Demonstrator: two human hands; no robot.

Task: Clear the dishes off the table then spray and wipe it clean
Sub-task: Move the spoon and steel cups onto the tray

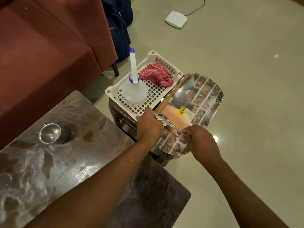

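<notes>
My left hand (148, 125) grips the near left rim of a shiny steel plate (207, 102) that lies on a small side stand beside the table. My right hand (199, 140) holds the handle of a steel spoon (162, 120), whose bowl rests over the plate close to my left thumb. On the dark marbled table (49, 162) at the left stands a steel cup (51, 133). A white plastic basket (154, 94) behind the plate holds a clear spray bottle (134, 89) with a blue-tipped nozzle and a folded red checked cloth (157, 74).
A brownish stain (88, 134) marks the table next to the cup. A maroon sofa (41, 46) runs along the left, with a dark blue bag (120, 27) at its end. A white box (176, 19) with a cable lies on the tiled floor.
</notes>
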